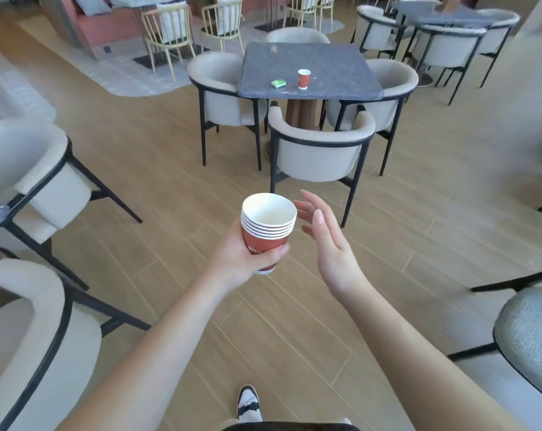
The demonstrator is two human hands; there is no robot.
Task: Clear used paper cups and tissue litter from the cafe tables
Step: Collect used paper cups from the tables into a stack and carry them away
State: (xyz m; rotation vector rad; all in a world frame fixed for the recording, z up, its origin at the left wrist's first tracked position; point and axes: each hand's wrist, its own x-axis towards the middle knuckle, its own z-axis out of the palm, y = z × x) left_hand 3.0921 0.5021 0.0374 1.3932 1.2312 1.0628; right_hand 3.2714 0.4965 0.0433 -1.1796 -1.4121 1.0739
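A stack of paper cups (267, 227) sits in the left hand (243, 256), with the right hand (325, 244) just beside it. Far ahead, a single cup (304, 78) stands on a table (325, 57), right of a small packet (278, 84). Chairs (319, 144) ring it.

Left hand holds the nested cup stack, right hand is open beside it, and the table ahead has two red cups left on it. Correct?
Not quite. The head view shows one red cup on the table, beside a green packet. The left hand holds the cup stack; the right hand is open.
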